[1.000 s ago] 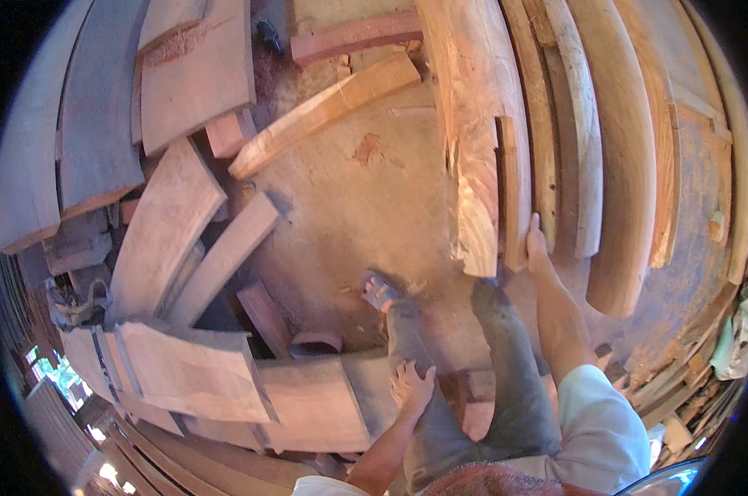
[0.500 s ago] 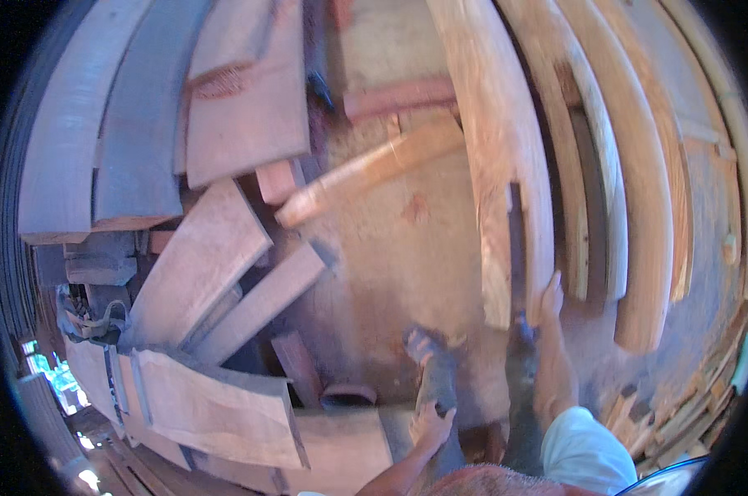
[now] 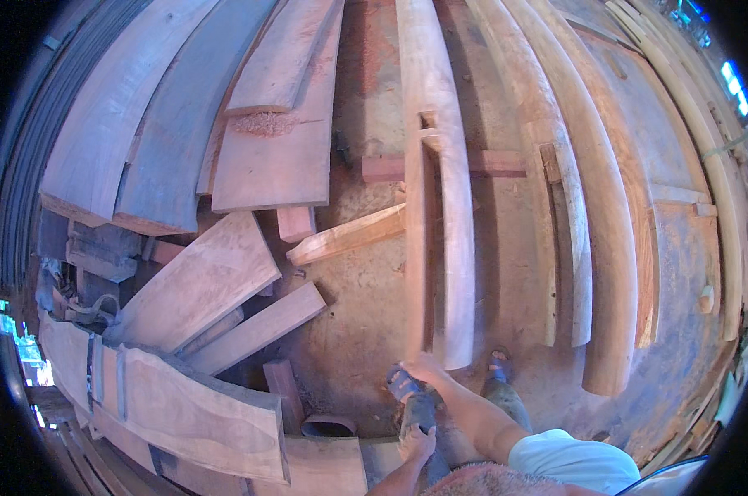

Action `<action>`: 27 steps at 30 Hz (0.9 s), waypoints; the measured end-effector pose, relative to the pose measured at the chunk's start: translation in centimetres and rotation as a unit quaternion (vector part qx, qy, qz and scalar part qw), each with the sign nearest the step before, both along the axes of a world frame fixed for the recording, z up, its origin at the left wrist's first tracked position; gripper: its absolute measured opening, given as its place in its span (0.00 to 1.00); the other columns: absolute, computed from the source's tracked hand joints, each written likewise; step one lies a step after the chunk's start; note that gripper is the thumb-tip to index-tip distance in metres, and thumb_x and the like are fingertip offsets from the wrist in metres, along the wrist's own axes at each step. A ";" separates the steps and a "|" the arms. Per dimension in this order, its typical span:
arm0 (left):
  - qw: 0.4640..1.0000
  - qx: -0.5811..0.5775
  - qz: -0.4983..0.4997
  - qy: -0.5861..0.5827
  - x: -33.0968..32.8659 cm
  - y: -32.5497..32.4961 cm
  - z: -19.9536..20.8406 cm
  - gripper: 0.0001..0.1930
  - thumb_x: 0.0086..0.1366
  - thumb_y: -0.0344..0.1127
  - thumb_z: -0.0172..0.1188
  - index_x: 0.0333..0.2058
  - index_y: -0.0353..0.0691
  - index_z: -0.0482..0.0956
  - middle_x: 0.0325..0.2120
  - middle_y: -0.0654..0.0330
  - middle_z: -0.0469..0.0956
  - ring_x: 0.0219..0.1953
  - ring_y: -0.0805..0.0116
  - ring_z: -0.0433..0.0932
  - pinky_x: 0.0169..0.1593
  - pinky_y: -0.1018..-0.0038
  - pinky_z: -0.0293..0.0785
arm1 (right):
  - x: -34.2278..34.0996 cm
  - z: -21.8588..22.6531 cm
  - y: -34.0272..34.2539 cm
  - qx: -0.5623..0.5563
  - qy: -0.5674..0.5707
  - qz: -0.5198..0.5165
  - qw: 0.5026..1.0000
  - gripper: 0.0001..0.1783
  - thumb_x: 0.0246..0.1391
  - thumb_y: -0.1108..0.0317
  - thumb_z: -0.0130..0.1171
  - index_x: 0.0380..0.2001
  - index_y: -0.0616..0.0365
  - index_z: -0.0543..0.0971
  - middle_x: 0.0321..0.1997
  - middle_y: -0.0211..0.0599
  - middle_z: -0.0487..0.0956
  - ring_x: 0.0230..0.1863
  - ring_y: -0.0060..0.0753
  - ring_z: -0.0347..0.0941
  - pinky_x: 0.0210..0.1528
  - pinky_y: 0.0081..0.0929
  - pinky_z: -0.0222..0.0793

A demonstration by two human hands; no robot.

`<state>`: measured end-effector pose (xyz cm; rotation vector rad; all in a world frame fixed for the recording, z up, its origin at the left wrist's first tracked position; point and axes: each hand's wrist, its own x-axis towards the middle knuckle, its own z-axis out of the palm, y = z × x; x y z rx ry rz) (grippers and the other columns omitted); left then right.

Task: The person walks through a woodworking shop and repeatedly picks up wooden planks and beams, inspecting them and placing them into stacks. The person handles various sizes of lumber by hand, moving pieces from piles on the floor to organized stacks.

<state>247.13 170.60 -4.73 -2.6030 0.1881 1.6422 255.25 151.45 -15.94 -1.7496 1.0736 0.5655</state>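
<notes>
A long, rounded wooden post (image 3: 457,231) lies before me, with a long slot running to its near end and a small square mortise farther up. My right hand (image 3: 425,369) grips the near end of its left prong, arm stretched across my body. Its fingertips are partly hidden against the wood. My left hand (image 3: 418,445) is curled by my left shin. A small dark thing shows at its fingers, too small to make out. The post's middle crosses a reddish beam (image 3: 498,163) lying beneath it.
Further rounded posts (image 3: 609,322) lie side by side on the right, one slotted. Wide planks (image 3: 271,169) are stacked at the left, sawdust on one. A pale offcut (image 3: 349,234) and a short board (image 3: 262,326) lie left of the post. My sandalled feet (image 3: 403,383) stand near its end.
The post's near end has moved left with my right hand, and its slot and mortise now show more fully. My left hand stays by my shin. The view has shifted.
</notes>
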 end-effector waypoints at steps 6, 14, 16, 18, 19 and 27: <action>1.000 -0.004 0.021 -0.011 0.6 1.4 0.0 0.36 0.68 0.63 0.58 0.65 0.44 0.70 0.63 0.49 0.75 0.67 0.47 0.70 0.66 0.50 0.67 | -0.6 0.7 1.0 -0.209 -0.203 -0.157 0.943 0.35 0.62 0.47 0.63 0.61 0.64 0.73 0.62 0.56 0.76 0.62 0.59 0.73 0.63 0.48 0.70; 0.998 -0.049 0.033 -0.014 0.5 4.0 -0.1 0.36 0.68 0.64 0.58 0.66 0.47 0.70 0.62 0.51 0.76 0.67 0.45 0.70 0.66 0.48 0.65 | 2.8 -7.1 0.7 -0.028 -0.085 -0.249 0.964 0.47 0.55 0.52 0.69 0.71 0.65 0.62 0.70 0.67 0.64 0.70 0.66 0.62 0.71 0.52 0.61; 0.997 -0.052 0.049 -0.022 0.4 4.4 -0.1 0.36 0.68 0.64 0.58 0.65 0.47 0.71 0.62 0.52 0.76 0.67 0.45 0.70 0.67 0.48 0.64 | 4.8 -6.9 2.5 -0.037 -0.080 -0.209 0.974 0.49 0.54 0.53 0.69 0.74 0.61 0.60 0.74 0.66 0.60 0.73 0.67 0.59 0.73 0.54 0.58; 0.997 -0.050 0.056 -0.013 0.5 5.2 -0.5 0.35 0.68 0.64 0.58 0.65 0.47 0.72 0.62 0.52 0.75 0.67 0.45 0.70 0.67 0.48 0.64 | 6.7 -5.2 6.2 -0.126 -0.068 -0.201 0.969 0.51 0.52 0.53 0.70 0.74 0.58 0.60 0.74 0.67 0.58 0.72 0.70 0.58 0.73 0.57 0.57; 0.997 -0.049 0.060 -0.009 0.5 5.7 -0.6 0.35 0.68 0.64 0.58 0.65 0.47 0.72 0.62 0.52 0.75 0.67 0.44 0.70 0.67 0.48 0.64 | 7.3 -4.2 7.5 -0.153 -0.063 -0.191 0.968 0.51 0.51 0.52 0.71 0.75 0.56 0.60 0.75 0.67 0.57 0.72 0.71 0.58 0.73 0.58 0.56; 0.998 -0.065 0.001 -0.027 0.6 5.2 -0.5 0.34 0.68 0.60 0.58 0.64 0.44 0.72 0.61 0.50 0.75 0.65 0.44 0.71 0.68 0.48 0.64 | 9.7 -3.4 9.0 -0.190 -0.099 -0.111 0.970 0.52 0.47 0.55 0.75 0.74 0.46 0.63 0.74 0.62 0.56 0.71 0.70 0.57 0.72 0.58 0.57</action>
